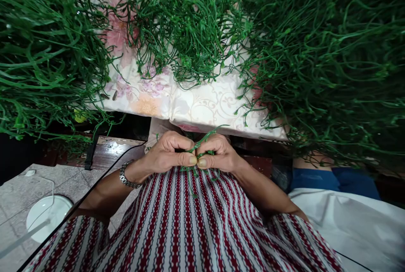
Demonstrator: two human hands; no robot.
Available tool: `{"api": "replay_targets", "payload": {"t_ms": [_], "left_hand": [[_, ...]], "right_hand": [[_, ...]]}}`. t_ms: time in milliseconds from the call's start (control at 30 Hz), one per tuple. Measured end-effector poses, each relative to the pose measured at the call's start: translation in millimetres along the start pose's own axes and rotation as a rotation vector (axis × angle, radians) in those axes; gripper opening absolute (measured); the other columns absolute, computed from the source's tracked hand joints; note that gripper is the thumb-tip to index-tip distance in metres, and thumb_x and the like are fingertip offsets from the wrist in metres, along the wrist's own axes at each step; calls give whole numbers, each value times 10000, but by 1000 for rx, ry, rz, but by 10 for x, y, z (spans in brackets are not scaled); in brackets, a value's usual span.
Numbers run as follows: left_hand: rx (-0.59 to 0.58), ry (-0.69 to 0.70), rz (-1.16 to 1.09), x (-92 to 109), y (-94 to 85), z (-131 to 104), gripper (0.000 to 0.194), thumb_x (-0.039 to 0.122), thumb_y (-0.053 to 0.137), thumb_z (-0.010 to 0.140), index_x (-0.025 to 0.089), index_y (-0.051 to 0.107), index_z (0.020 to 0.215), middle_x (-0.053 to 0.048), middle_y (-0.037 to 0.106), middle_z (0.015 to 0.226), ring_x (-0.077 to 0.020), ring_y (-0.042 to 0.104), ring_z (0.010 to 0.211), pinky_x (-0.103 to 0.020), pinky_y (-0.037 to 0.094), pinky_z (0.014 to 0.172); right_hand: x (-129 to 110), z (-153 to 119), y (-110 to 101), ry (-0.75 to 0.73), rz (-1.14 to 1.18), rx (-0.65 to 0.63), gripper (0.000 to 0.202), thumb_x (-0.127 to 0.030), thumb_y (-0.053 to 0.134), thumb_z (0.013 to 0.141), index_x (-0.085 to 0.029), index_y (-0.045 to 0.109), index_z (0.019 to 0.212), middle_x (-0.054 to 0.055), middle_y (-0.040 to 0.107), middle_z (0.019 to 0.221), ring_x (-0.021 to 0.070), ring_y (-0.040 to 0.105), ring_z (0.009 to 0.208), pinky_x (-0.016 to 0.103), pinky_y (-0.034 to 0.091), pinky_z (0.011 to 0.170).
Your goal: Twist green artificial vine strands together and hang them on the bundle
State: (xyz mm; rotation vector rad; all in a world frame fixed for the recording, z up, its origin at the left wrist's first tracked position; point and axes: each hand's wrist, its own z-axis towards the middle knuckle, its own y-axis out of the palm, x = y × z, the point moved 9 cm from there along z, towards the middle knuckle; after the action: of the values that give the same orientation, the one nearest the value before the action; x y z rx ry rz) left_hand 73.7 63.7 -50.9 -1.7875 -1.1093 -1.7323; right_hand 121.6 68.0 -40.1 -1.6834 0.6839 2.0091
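Close together in front of my striped top, my left hand [172,152] and my right hand [217,153] meet thumb to thumb. Both are closed in a pinch on a thin green stem [206,136] that looks like artificial plant material. One end of it sticks up past the fingers to the right; small green bits hang below the thumbs. The exact grip point is hidden by the fingers. Beyond my hands, a loose heap of similar green stems [196,23] lies on the table.
A floral cloth covers the table [205,105], its edge just beyond my hands. Large piles of green stems stand at left [47,52] and right [329,52]. A white round base [47,217] is on the tiled floor. A black cord [104,175] runs past my left arm.
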Motion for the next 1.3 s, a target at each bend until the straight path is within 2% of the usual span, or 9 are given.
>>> {"api": "replay_targets", "payload": {"t_ms": [200,333,467,667,800,900,1000,1167,1300], "left_hand": [[97,85,-100,108,-5,-3,396,350,614,770,143,443,479,36,323,483,-66,274,466,-258,198,461],[175,3,-310,-100,-26,-17,375,359,653,726,141,463,486,37,350,461,-57,288,421,-235,211,417],[256,20,-361,-188,-126,-7,403,428,676,685,144,467,490,31,377,461,-63,332,419,-217,267,394],[353,88,-247,-4,-356,-2,264,349,639,758,137,562,622,15,485,563,-56,416,423,-188,351,377],[447,80,-207,-22,-399,16,249,340,622,786,145,556,645,46,457,530,-43,406,388,-179,361,374],[597,87,-97,-32,-481,-3,219,328,622,789,147,574,677,48,487,548,-42,415,411,-174,341,382],[721,133,53,54,-552,-26,233,304,629,786,142,561,633,43,482,563,-57,429,514,-183,365,476],[738,169,200,169,-518,22,273,280,599,809,145,528,582,34,434,591,-77,412,583,-219,364,568],[741,224,252,216,-473,22,239,240,624,790,144,554,582,15,444,669,-83,427,653,-212,366,599]], "right_hand": [[138,-2,6,17,229,128,420,-492,606,756,-161,461,542,-35,422,469,61,360,422,205,318,430],[77,-12,-2,-41,313,167,484,-580,512,780,-192,376,525,-50,350,423,65,313,384,220,299,405],[-161,-14,-86,-120,92,72,419,-531,472,840,-189,450,598,-30,424,488,80,390,433,235,369,464],[-432,-52,-482,-121,-493,334,257,-357,451,903,-169,515,740,83,554,890,164,532,829,309,443,716],[-323,5,-354,-60,-476,333,147,-251,419,919,-171,501,827,33,548,785,122,525,711,262,439,666],[-226,29,-282,-8,-542,399,75,-245,477,891,-171,490,892,5,514,770,104,505,698,234,425,660],[-159,17,-277,37,-584,494,202,-286,566,835,-180,459,970,7,519,836,113,510,743,232,434,682],[-39,-17,-312,114,-568,589,334,-235,601,791,-180,416,1063,29,570,927,132,564,808,237,459,723],[-65,-12,-281,87,-669,550,104,-168,496,842,-175,466,941,11,579,803,120,557,718,220,433,659]]}}
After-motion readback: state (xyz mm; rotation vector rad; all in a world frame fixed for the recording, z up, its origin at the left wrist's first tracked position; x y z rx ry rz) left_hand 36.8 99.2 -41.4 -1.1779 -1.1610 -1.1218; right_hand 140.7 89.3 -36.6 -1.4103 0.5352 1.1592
